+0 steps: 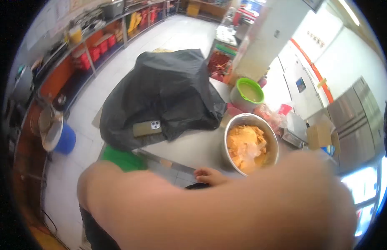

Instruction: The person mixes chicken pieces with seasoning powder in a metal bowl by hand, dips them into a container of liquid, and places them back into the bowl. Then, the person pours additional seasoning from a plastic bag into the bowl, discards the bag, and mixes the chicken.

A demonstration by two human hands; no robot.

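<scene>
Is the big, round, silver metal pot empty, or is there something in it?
Not empty. Through the open top of the round, silver metal pot, you see chunky orange stuff inside.

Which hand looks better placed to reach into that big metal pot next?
Probably the right hand: it seems to be the one by the table, near the pot. The left hand isn't visible.
</scene>
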